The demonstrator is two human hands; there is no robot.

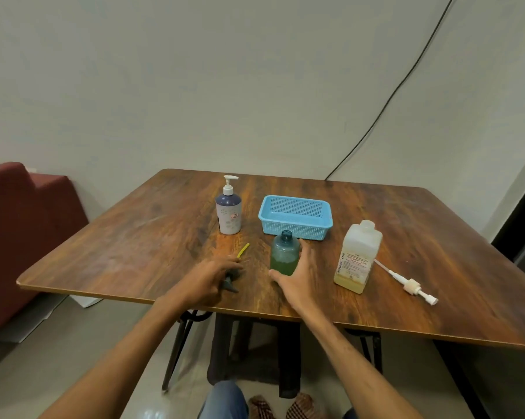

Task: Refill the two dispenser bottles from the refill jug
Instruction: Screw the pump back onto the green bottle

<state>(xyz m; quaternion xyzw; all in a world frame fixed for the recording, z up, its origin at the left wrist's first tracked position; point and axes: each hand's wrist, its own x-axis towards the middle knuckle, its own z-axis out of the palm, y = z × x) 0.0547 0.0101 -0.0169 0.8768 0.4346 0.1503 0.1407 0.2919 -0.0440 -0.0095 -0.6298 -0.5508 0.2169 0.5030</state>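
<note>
Left hand (216,275) grips sprayer (231,284); right hand (297,278) holds green bottle (284,255), neck up.

the brown wooden table top (134,243) had a visible grain and a soft shine, with paler worn patches. the small translucent blue-green plastic bottle (284,255) looked smooth. the rectangular light blue plastic basket (296,217) had perforated mesh walls. the square milky-white plastic jug (359,258) looked half matt and carried a printed label. the white and purple pump bottle (228,211) was of glossy opaque plastic. the dark plastic spray head (232,287) looked matt, though blurred.
</note>
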